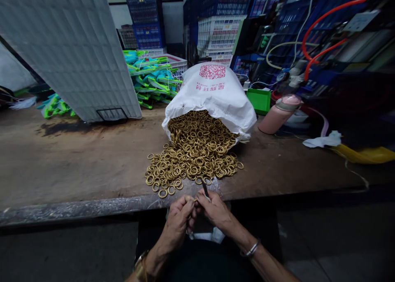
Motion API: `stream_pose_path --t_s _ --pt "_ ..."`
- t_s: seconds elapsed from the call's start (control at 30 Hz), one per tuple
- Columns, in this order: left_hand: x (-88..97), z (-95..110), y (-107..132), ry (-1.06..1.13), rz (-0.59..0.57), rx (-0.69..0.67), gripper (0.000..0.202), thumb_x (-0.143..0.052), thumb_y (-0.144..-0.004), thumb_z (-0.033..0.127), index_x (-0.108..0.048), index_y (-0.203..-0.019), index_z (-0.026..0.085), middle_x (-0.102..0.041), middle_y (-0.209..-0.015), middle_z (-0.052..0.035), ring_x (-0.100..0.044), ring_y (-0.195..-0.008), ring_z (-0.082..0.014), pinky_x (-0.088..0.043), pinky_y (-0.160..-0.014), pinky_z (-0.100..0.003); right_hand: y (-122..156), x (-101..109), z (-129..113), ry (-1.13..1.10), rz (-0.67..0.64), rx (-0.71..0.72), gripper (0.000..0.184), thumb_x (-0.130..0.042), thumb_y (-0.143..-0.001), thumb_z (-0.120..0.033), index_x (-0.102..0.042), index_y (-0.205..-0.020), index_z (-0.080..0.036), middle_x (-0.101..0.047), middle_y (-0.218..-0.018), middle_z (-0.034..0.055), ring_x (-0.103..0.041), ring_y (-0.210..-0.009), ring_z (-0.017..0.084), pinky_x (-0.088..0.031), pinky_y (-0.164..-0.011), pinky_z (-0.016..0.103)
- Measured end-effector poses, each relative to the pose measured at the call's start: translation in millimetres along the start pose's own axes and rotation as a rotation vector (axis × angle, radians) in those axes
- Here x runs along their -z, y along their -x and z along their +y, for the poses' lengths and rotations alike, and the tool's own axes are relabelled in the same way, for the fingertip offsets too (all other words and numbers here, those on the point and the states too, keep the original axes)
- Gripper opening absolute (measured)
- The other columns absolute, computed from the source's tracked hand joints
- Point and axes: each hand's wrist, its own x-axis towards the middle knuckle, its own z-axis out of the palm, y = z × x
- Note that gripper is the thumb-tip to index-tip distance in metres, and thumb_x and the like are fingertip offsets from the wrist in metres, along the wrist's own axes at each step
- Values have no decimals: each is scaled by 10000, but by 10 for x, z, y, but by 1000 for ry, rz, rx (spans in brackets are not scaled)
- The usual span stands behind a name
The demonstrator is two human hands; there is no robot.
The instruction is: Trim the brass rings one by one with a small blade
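Observation:
My left hand [179, 218] and my right hand [216, 210] meet just below the bench's front edge, fingers pinched together. Between the two hands a small brass ring [195, 199] shows, pinched by my left fingers. My right hand grips a thin dark tool [205, 188] that points up toward the pile. Right in front of them a heap of brass rings [193, 158] spills from an open white sack [212, 92] lying on the brown workbench [77, 166].
A tall grey ribbed panel [70, 47] leans at the back left beside green-and-blue items [151, 78]. A pink bottle [279, 113], a green box [259, 100], white cloth [324, 141] and a yellow object [364, 154] lie at the right. Blue and white crates [219, 31] stack behind.

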Motion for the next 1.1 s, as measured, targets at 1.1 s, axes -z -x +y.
stream_pose_path --t_s 1.1 --pt "-6 71 109 245 -108 15 243 -514 -802 362 -505 -716 135 -551 -648 -16 -415 -415 -45 -295 -336 -150 -141 296 64 1072 385 41 106 -473 -817 -230 -481 -918 -198 -645 -868 55 -586 -732 176 -254 -566 260"
